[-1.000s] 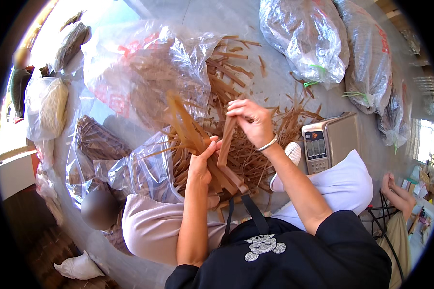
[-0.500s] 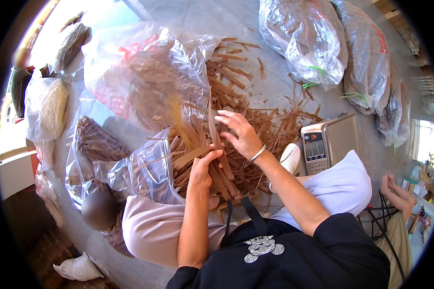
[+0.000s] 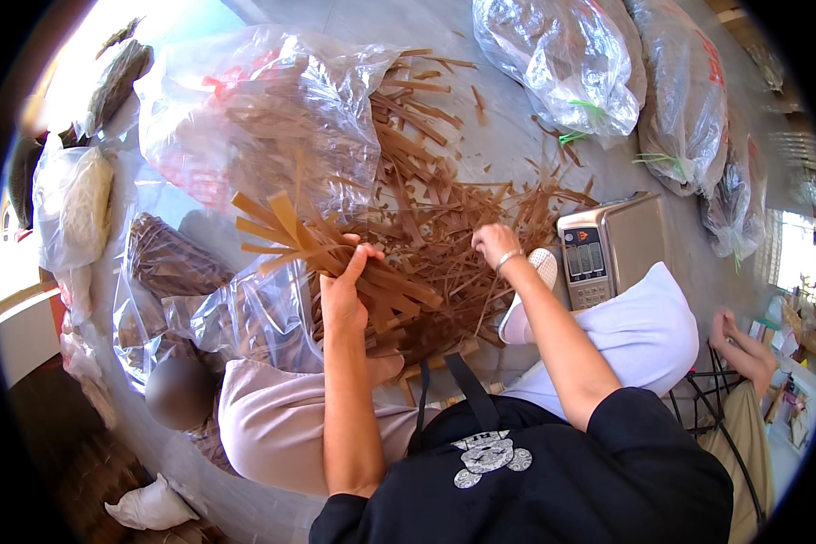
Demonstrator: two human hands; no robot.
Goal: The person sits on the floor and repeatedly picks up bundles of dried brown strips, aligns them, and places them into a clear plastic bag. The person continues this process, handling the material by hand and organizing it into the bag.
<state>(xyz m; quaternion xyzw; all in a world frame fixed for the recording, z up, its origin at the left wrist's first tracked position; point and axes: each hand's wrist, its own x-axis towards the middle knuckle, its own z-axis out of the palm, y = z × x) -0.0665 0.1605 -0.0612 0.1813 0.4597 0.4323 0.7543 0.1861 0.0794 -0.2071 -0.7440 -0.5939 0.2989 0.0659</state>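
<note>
My left hand is closed round a bundle of flat brown strips, which fan out to the upper left and poke out below toward the lower right. Under and beyond it spreads a loose heap of brown strips on the floor. Over the right part of the heap is my right hand, fingers curled in and a bracelet on the wrist. Whether a strip is in those fingers does not show. A large clear plastic bag of strips lies with its mouth toward the heap.
A digital scale stands right of the heap, near my shoe. Full tied bags lie at the far right. Another clear bag sits by my left knee. A person's legs show at the right edge.
My right hand has moved right and down, away from the bundle, and its fingers have closed. The left hand has shifted left with the bundle, which now tilts more to the left.
</note>
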